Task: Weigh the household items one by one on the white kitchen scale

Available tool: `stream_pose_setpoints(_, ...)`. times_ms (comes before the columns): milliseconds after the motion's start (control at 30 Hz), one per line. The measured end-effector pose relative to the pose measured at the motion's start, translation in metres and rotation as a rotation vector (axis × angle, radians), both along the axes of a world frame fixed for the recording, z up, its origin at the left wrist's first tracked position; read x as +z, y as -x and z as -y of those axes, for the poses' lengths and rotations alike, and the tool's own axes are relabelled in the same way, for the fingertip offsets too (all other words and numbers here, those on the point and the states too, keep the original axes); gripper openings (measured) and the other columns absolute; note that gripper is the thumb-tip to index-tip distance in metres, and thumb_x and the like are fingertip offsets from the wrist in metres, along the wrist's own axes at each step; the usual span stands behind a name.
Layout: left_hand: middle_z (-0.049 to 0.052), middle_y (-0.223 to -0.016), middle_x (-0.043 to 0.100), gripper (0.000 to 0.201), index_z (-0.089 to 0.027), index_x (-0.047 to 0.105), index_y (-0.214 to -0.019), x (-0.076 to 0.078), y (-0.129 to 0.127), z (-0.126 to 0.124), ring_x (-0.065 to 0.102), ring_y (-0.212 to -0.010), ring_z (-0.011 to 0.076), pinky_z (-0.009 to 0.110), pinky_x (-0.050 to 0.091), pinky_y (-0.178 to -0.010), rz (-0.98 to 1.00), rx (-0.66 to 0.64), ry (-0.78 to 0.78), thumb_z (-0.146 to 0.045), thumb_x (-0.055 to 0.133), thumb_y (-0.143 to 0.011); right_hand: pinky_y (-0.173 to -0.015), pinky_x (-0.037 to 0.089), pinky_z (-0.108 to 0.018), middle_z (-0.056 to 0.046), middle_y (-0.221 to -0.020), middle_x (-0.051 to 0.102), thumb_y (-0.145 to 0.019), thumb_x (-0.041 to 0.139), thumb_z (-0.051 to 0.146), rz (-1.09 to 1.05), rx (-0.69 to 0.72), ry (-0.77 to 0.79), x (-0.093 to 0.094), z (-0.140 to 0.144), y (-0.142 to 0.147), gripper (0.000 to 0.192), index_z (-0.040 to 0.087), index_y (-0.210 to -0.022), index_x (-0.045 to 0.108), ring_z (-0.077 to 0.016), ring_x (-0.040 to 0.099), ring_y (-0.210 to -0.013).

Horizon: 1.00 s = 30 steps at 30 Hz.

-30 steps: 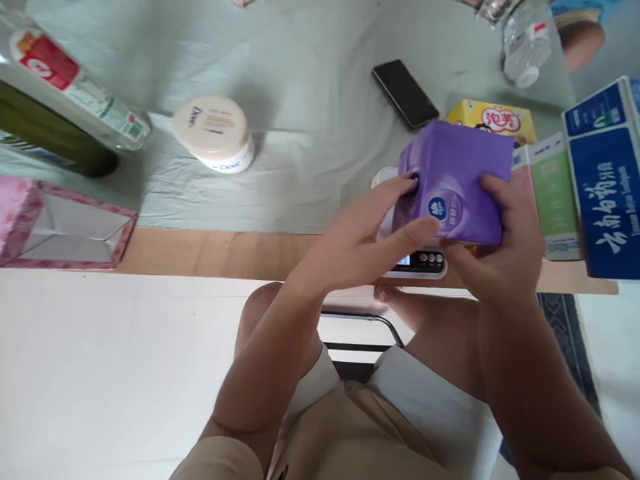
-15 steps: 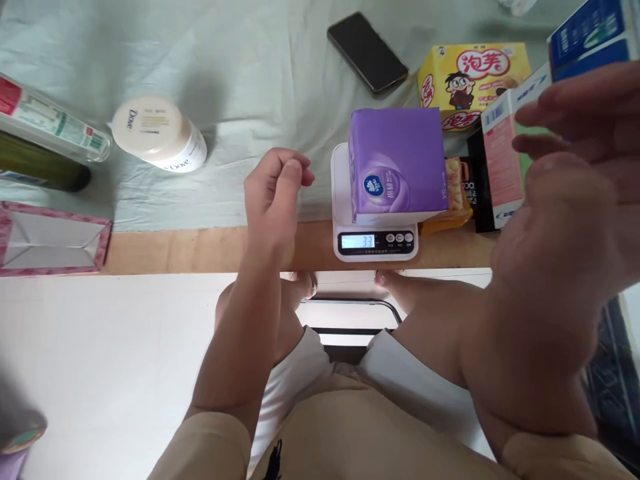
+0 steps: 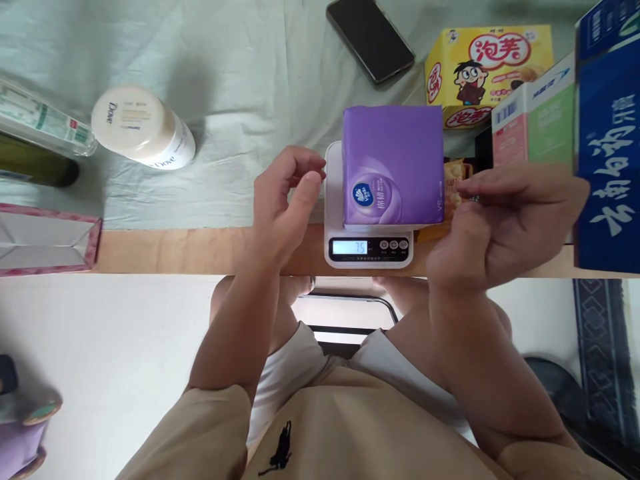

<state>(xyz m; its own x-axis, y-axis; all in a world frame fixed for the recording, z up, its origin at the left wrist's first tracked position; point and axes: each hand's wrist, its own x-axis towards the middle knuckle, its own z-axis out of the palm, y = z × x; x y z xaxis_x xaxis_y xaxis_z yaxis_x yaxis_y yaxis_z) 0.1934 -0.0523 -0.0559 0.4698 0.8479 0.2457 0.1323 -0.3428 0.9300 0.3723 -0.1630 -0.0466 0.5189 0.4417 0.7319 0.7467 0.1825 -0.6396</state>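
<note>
Purple pack (image 3: pixel 393 163) sits flat on the white scale (image 3: pixel 367 247), display lit. Left hand (image 3: pixel 283 200) just beside the pack's left edge, fingers loosely curled, holding nothing. Right hand (image 3: pixel 505 223) just right of the pack, fingers extended and together, empty, not touching it. Phone (image 3: pixel 370 39) and yellow box (image 3: pixel 487 67) behind; Dove jar (image 3: pixel 143 130) off left.

A single head-worn camera looks forward and steeply down from close above the seated person's lap, facing the near edge of a table (image 3: pixel 200 250) where a scale (image 3: pixel 370 248) sits centre frame, with both forearms rising from the bottom of the view.
</note>
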Motion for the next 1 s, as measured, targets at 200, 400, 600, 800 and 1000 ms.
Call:
stream_pose_setpoints(200,0.007,-0.130,0.067,0.047,-0.034,0.061,-0.125,-0.004,0.006,0.000,0.064,-0.127,0.0262,0.043,0.052,-0.112,-0.082,-0.064,-0.101,-0.068,0.061,-0.093,-0.079,0.053,-0.043,-0.008,-0.094,0.059,-0.086,0.051,0.023,-0.164,0.029,0.157,0.002,0.005,0.003,0.011,0.024,-0.095,0.059,-0.0208,0.061,-0.086)
stream_pose_setpoints(400,0.013,-0.153,0.056,0.083,-0.031,0.050,-0.144,-0.008,0.006,-0.001,0.052,-0.149,0.0343,0.051,0.041,-0.129,-0.195,-0.189,-0.140,-0.079,0.071,-0.079,-0.095,0.056,-0.044,-0.008,-0.108,0.065,-0.090,0.051,0.023,-0.131,0.067,0.242,-0.003,0.007,-0.002,0.019,0.025,-0.105,0.062,-0.0222,0.065,-0.102)
stream_pose_setpoints(600,0.017,-0.171,0.039,0.106,-0.028,0.036,-0.159,-0.013,0.010,-0.005,0.035,-0.163,0.0389,0.057,0.031,-0.136,-0.208,-0.235,-0.187,-0.072,0.081,-0.075,-0.108,0.051,-0.056,-0.009,-0.121,0.067,-0.098,0.045,0.041,-0.066,0.049,0.349,-0.009,0.011,-0.004,0.028,0.026,-0.114,0.062,-0.0286,0.066,-0.118)
stream_pose_setpoints(800,0.016,-0.176,0.032,0.135,-0.032,0.032,-0.163,-0.005,0.010,-0.027,0.023,-0.168,0.0422,0.061,0.013,-0.140,-0.219,-0.292,-0.094,-0.074,0.095,-0.052,-0.104,0.048,-0.061,-0.010,-0.108,0.069,-0.099,0.042,0.047,-0.070,-0.018,0.441,-0.005,0.013,0.001,0.034,0.025,-0.113,0.064,-0.0311,0.066,-0.107)
stream_pose_setpoints(1000,0.016,-0.178,0.028,0.141,-0.031,0.027,-0.166,-0.008,0.002,-0.029,0.021,-0.168,0.0454,0.068,0.010,-0.139,-0.183,-0.357,-0.082,-0.065,0.100,-0.051,-0.099,0.049,-0.056,-0.010,-0.100,0.072,-0.096,0.043,0.043,-0.038,-0.043,0.441,0.001,0.011,0.003,0.031,0.025,-0.107,0.066,-0.0301,0.066,-0.104)
